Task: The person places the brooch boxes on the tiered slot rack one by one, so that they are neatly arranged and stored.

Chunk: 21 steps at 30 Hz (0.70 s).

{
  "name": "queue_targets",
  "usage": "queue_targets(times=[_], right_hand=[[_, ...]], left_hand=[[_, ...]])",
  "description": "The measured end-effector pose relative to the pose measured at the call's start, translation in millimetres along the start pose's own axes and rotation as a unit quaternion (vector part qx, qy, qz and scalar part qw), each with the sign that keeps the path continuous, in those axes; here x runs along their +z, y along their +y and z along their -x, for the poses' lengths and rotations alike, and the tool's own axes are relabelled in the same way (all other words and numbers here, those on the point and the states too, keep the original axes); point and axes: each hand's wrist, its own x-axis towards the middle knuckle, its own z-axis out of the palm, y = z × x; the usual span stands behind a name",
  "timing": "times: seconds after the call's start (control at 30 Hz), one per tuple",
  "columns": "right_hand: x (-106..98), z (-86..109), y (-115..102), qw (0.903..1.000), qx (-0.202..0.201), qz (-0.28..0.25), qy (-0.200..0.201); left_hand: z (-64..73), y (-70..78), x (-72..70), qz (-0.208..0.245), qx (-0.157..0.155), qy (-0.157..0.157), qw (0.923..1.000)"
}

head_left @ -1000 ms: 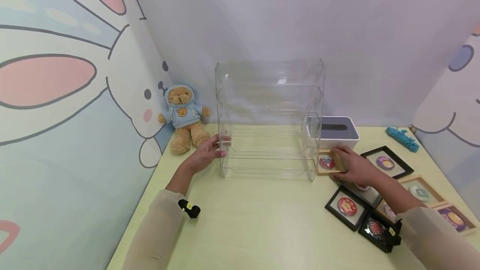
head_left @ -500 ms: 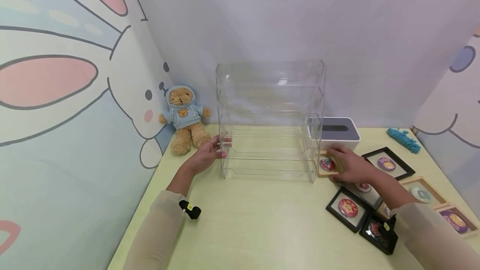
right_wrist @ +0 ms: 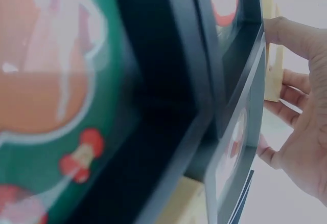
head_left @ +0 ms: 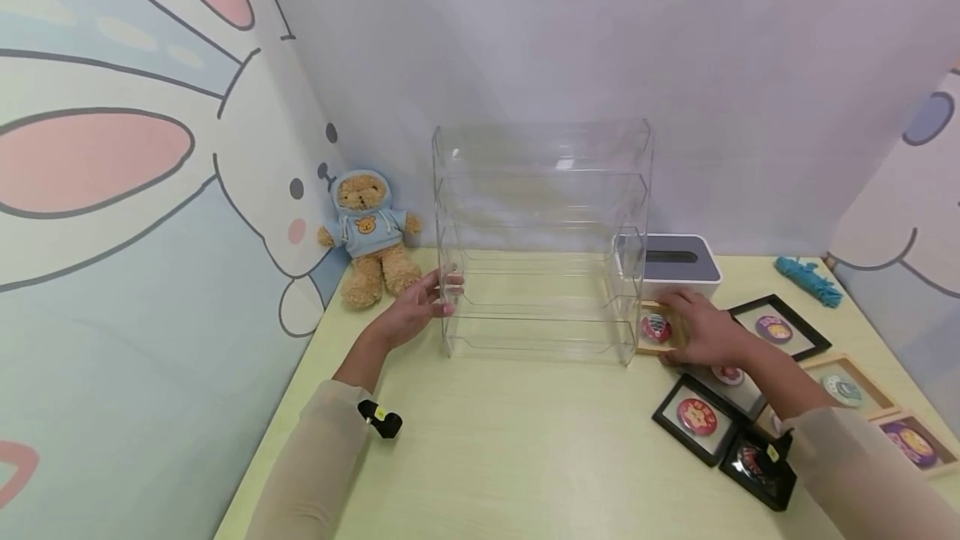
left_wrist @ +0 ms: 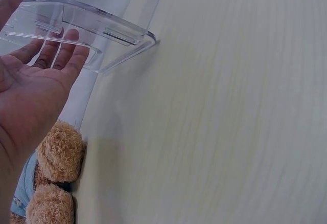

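Note:
A clear acrylic tiered rack stands upright in the middle of the table. At its left side panel is my left hand, its fingers and thumb against the clear plastic; the left wrist view shows these fingers nearly straight. Just right of the rack, my right hand holds a small light-wood picture frame with a red round badge in it. Fingers and thumb span the frame, which lies close to the rack's side. In the right wrist view, the wooden frame is partly hidden behind dark frames.
Several framed badges lie at right, including a black frame, another black frame and a wooden one. A white tissue box stands behind my right hand. A teddy bear sits back left, a blue bundle back right.
My right hand and the wooden frame shift only very slightly beside the rack. The left hand stays in place at the rack's side.

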Motion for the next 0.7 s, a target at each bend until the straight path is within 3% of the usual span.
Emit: queue_targets(times=[0.37,0.7], right_hand=[[-13,10.9,-4,0.9928,-0.005,0.081,0.088],[-49,26.8,-10,0.9666,-0.038,0.148,0.205]], left_hand=[[1.9,-0.7,-0.9,-0.003,0.000,-0.001,1.0000],[-1.8,-2.5,-2.4,-0.007,-0.001,0.002,1.0000]])
